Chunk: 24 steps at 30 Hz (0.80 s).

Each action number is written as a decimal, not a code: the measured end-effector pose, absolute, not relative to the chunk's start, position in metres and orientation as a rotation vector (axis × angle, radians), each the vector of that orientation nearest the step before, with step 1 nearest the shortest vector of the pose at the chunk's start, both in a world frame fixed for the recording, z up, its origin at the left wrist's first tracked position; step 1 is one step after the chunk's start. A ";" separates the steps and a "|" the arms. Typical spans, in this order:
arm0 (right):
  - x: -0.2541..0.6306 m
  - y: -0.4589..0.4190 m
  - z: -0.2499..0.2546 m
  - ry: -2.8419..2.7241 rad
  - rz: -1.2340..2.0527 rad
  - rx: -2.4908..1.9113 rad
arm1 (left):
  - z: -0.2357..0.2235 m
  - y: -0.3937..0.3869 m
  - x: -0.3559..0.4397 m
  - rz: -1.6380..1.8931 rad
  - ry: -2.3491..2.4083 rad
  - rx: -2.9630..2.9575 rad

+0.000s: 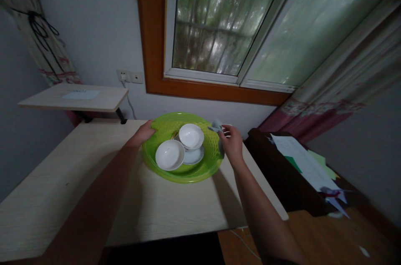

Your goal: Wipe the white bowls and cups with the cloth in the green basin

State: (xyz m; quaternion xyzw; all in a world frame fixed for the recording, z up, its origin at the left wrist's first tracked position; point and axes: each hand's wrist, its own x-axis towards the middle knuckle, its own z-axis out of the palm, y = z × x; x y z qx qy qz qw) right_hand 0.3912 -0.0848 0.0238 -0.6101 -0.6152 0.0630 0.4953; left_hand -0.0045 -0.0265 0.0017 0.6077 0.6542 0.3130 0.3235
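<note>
A round green plastic tray (188, 177) is on the pale wooden table. My left hand (145, 132) grips its left rim, fingers partly hidden behind the edge. In my right hand (232, 143), closed fingers hold a grey cloth (216, 124) at the tray's right rim; part of it hangs down beside the edge. Inside the tray, one white bowl (170, 155) lies at the front left and another white bowl (191, 136) sits further back. A white plate (193, 156) shows partly beneath the bowls. Thin yellowish sticks (174, 135) poke out beside the back bowl.
A small raised shelf (75, 102) with a paper label stands at the table's back left. Behind are a wall socket (129, 76) and a wood-framed window (216, 92). To the right, a dark cabinet (282, 173) carries papers (308, 162).
</note>
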 end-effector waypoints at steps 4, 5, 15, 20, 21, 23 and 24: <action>0.376 -0.059 0.034 -1.371 0.385 -1.323 | 0.003 -0.027 -0.004 0.753 1.746 1.586; 0.371 -0.051 0.034 -1.331 0.485 -1.281 | 0.003 -0.027 -0.004 0.744 1.757 1.592; 0.344 -0.018 -0.010 -1.068 0.972 -1.262 | -0.010 -0.017 -0.010 0.740 1.777 1.601; 0.346 -0.019 -0.020 -1.148 0.951 -1.338 | -0.015 -0.012 -0.011 0.736 1.781 1.617; 0.346 -0.018 -0.020 -1.149 0.952 -1.347 | -0.015 -0.012 -0.011 0.734 1.778 1.620; 0.346 -0.016 -0.020 -1.217 0.908 -1.355 | -0.015 -0.012 -0.011 0.732 1.774 1.621; 0.347 -0.014 -0.020 -1.286 0.859 -1.355 | -0.015 -0.012 -0.011 0.735 1.771 1.622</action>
